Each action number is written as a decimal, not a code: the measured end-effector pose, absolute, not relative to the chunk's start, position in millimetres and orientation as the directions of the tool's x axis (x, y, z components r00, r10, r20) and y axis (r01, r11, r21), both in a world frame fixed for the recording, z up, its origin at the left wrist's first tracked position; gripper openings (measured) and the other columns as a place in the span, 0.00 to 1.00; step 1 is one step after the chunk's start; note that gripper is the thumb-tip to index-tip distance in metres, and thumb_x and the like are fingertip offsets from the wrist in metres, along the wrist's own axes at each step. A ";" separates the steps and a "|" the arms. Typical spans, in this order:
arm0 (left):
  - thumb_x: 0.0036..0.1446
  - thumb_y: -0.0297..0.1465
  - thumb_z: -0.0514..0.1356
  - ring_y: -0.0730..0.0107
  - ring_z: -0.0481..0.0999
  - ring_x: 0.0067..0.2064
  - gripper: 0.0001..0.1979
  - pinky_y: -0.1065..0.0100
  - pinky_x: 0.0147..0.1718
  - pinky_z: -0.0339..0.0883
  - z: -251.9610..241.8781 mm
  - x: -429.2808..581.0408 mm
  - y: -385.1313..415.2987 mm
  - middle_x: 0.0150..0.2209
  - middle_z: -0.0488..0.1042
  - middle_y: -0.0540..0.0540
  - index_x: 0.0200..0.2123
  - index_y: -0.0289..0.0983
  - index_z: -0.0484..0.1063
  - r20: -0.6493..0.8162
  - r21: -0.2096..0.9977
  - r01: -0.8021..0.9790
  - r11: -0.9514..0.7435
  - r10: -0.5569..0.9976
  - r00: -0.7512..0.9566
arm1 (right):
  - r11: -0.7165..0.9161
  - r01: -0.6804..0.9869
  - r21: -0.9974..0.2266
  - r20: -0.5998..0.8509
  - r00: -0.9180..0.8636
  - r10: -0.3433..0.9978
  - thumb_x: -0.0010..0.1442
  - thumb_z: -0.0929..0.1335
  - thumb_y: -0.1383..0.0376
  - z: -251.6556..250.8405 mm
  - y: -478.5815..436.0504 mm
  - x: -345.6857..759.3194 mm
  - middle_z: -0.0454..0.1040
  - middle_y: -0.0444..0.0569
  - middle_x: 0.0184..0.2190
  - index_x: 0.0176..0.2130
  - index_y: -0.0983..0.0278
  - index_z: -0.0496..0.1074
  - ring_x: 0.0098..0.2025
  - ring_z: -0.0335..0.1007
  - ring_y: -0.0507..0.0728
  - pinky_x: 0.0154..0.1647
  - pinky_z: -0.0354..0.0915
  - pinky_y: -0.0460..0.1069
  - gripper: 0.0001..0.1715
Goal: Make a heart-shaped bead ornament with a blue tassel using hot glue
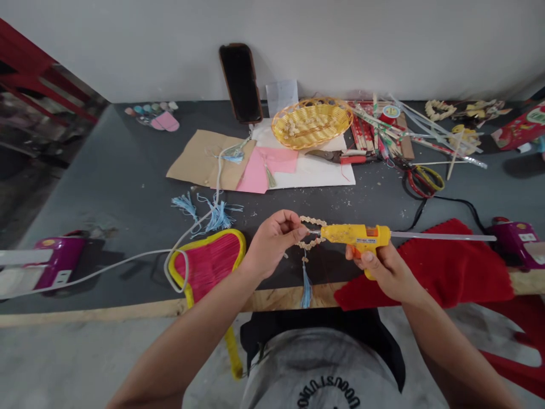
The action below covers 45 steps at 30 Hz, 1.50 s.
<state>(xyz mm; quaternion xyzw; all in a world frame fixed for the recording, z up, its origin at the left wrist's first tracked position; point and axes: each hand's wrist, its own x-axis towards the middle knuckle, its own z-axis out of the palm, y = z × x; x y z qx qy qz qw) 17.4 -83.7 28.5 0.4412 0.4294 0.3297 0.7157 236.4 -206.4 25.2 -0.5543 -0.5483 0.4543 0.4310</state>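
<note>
My right hand (385, 270) is wrapped around the handle of a yellow hot glue gun (355, 232), which points left. A long clear glue stick (443, 236) sticks out of its back. My left hand (279, 238) is closed in a pinch right at the gun's metal nozzle. Those fingers cover the left side of a ring of small cream beads (312, 244) and appear to hold it. Below the ring is a light blue tassel (306, 288), reaching the table's front edge. Whatever lies between the fingertips is hidden.
A pink-and-yellow heart-shaped fan (208, 258) and blue tassels (219, 216) lie left. Behind are a yellow basket (313, 136), pliers (340, 157), scissors (426, 179) and a leaning phone (240, 82). Red cloth (460, 272) lies right; a white cable (191, 232) crosses the table (123, 187).
</note>
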 end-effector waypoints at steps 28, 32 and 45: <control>0.61 0.29 0.59 0.74 0.72 0.32 0.01 0.72 0.34 0.64 24.6 -7.9 -142.3 0.31 0.73 0.52 0.35 0.40 0.69 -0.144 0.712 0.680 -0.177 0.910 0.388 | 0.390 0.807 -0.442 0.191 -0.340 0.921 0.66 0.65 0.67 9.0 -222.9 180.6 0.77 0.49 0.36 0.47 0.62 0.73 0.36 0.69 0.57 0.32 0.65 0.51 0.10; 0.61 0.30 0.59 0.72 0.73 0.33 0.01 0.70 0.36 0.66 23.0 -5.4 -145.2 0.32 0.73 0.51 0.35 0.40 0.70 -0.134 0.668 0.720 -0.190 0.921 0.367 | 0.408 0.805 -0.430 0.160 -0.377 0.912 0.66 0.64 0.68 3.8 -216.5 169.9 0.74 0.49 0.34 0.42 0.61 0.75 0.35 0.65 0.56 0.28 0.59 0.50 0.10; 0.59 0.31 0.62 0.70 0.74 0.32 0.03 0.68 0.37 0.67 32.7 8.0 -151.3 0.32 0.75 0.51 0.37 0.42 0.70 -0.095 0.550 0.811 -0.202 0.949 0.301 | 0.411 0.755 -0.510 0.119 -0.411 0.904 0.67 0.63 0.66 -1.5 -214.1 172.6 0.73 0.50 0.37 0.43 0.61 0.74 0.36 0.63 0.57 0.28 0.55 0.50 0.11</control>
